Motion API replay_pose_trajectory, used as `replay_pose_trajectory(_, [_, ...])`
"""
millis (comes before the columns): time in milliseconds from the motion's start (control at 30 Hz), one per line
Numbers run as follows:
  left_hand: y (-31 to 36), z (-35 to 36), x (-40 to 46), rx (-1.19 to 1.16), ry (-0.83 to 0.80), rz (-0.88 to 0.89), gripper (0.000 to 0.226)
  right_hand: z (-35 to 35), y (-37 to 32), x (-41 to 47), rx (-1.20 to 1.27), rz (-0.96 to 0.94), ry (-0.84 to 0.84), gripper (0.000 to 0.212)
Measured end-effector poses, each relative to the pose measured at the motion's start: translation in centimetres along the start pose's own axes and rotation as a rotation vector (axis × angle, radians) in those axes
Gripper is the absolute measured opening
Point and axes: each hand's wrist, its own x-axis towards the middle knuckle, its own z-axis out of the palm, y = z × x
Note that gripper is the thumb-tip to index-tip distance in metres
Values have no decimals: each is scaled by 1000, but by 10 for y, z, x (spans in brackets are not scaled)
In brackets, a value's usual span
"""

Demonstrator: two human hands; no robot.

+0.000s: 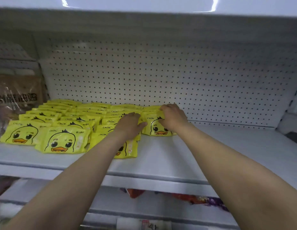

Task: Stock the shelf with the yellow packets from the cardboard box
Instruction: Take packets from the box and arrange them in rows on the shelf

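Hands: my right hand (172,117) grasps newest yellow packet (155,127) in the shelf (227,146) rear row | left hand (130,124) flat, steadying neighbours | risk: nudged rows topple.

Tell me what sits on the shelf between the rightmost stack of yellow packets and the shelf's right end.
Nothing: in the head view the shelf is bare from the rightmost stack, held by the right hand, to its right end.

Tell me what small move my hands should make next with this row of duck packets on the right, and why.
Probably ease the right hand forward to seat the rightmost row of yellow packets toward the pegboard, then let go. That hand's fingers curl over the row's front packets while the left hand lies flat beside it, and bare shelf remains to the right for more rows.
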Motion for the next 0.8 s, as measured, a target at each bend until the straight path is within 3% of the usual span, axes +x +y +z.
replay_pose_trajectory(133, [1,-27,-32,-111,106,-22,57,-29,-19,-15,52,-93,-7,53])
replay_pose_trajectory(400, [-33,-74,-137,-6,350,-184,51,-62,-96,-63,200,-327,14,51])
replay_pose_trajectory(800, [-157,-154,-325,240,476,-434,51,-59,-300,-141,403,-691,-10,50])
